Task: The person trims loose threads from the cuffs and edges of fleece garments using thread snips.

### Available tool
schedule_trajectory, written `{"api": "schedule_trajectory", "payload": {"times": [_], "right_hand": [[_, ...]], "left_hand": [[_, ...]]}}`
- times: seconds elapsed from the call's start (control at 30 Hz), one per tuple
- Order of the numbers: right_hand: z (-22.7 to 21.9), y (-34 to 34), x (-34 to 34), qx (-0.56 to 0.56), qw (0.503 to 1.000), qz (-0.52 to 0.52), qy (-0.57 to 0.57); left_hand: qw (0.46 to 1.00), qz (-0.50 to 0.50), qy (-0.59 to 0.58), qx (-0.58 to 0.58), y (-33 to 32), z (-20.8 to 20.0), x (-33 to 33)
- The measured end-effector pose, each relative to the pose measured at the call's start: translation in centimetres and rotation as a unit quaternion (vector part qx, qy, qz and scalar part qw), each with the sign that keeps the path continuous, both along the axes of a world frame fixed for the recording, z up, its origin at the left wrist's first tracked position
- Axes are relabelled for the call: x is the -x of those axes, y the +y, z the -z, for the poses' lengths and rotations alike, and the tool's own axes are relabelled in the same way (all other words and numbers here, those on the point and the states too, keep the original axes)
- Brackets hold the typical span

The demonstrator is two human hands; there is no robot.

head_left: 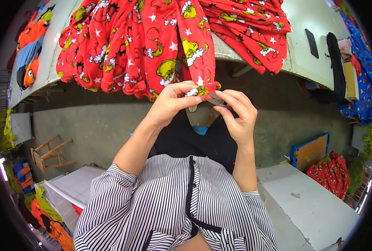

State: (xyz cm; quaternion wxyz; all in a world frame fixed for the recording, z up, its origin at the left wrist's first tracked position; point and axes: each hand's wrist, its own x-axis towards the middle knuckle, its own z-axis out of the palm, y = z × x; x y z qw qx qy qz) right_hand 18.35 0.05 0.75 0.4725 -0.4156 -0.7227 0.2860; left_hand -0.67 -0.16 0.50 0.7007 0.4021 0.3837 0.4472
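While pinching the red printed cloth between left fingers, holds right fingers curled at its 3 o'clock edge; cannot tell whether gripping. Drapes off the table at 12 o'clock; probably light, soft, floppy, best held by the narrow end.

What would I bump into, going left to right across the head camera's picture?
Stool → left hand → right hand → phone → blue cloth.
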Motion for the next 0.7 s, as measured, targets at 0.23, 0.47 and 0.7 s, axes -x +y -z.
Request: {"api": "schedule_trajectory", "payload": {"times": [0.23,0.47,0.7], "right_hand": [[0.7,-0.2,-1.4,0.126,0.934,-0.038,0.332],[0.5,2.1,0.6,0.257,0.944,-0.109,0.177],[-0.4,2.0,0.1,0.326,0.898,-0.120,0.272]], "left_hand": [[1.000,0.005,0.009,-0.012,0.0,-0.2,0.2],[0.999,-0.024,0.039,-0.028,-0.2,-0.2,-0.4],[0.997,-0.048,0.064,-0.005,0.4,-0.6,0.4]]}}
